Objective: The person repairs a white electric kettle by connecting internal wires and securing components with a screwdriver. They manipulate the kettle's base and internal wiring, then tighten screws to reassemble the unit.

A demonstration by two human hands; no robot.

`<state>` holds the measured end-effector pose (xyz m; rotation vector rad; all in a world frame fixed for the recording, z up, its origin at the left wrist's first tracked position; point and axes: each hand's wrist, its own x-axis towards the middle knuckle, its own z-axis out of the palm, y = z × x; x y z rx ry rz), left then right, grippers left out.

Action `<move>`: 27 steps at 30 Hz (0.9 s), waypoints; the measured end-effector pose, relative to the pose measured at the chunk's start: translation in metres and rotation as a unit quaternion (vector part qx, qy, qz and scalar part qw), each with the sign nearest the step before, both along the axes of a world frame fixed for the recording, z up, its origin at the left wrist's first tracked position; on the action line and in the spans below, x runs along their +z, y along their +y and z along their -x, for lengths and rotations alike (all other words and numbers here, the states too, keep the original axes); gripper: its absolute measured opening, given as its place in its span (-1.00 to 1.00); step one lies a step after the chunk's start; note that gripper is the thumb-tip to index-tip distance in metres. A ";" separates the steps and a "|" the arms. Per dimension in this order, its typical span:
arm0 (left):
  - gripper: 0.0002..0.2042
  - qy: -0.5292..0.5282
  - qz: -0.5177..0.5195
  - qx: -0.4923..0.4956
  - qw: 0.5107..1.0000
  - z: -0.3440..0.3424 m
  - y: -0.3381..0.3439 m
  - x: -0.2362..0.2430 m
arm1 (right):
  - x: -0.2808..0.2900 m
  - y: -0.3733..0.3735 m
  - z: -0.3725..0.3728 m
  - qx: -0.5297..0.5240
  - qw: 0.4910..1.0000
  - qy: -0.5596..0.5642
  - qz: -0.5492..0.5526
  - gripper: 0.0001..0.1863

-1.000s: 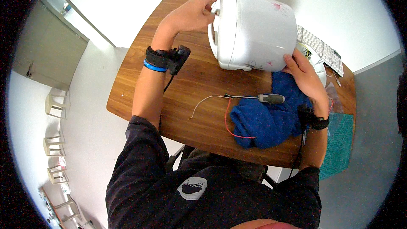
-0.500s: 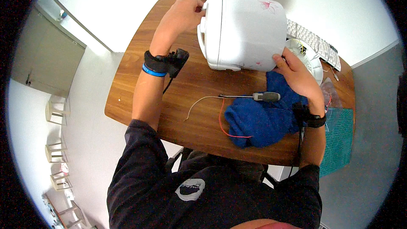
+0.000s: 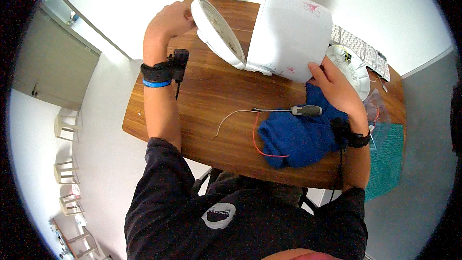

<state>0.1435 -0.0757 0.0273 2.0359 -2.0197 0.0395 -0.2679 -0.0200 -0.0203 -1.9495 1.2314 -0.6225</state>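
A white rice cooker (image 3: 291, 33) with pink flower prints lies on its side at the far part of the table. Its hinged lid (image 3: 222, 28) stands swung out to the left, with the stained inner face showing. The fingers of my left hand (image 3: 168, 20) are closed on the lid's far rim; the fingertips are partly hidden. My right hand (image 3: 337, 85) grips the bottom edge of the body, thumb on the side wall. Below the cooker, a grey-handled screwdriver (image 3: 306, 110) rests with its handle on a crumpled blue towel (image 3: 298, 137).
A thin red wire (image 3: 255, 137) and a pale wire (image 3: 226, 119) lie near the screwdriver tip. To the right are a round white plastic base cover (image 3: 353, 70), a white keyboard (image 3: 361, 45), a clear plastic bag (image 3: 376, 106) and a green cutting mat (image 3: 387, 159). A white wall stands behind the table.
The rice cooker's lid has swung open to the left, my left hand moving left with it. The body has tilted and shifted slightly right, my right hand staying on its bottom edge.
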 end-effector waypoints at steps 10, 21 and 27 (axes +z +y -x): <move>-0.58 0.130 0.185 -0.216 0.950 0.068 0.053 0.034 | -0.003 0.010 -0.017 0.033 0.997 -0.022 0.072 -0.62; -0.19 0.062 -0.075 -0.206 0.974 0.109 0.062 0.032 | -0.002 0.017 -0.020 0.037 0.996 -0.074 0.014 -0.64; -0.33 0.091 -0.032 -0.270 0.958 0.068 0.031 -0.005 | -0.008 0.020 -0.037 0.080 0.993 -0.082 0.024 -0.65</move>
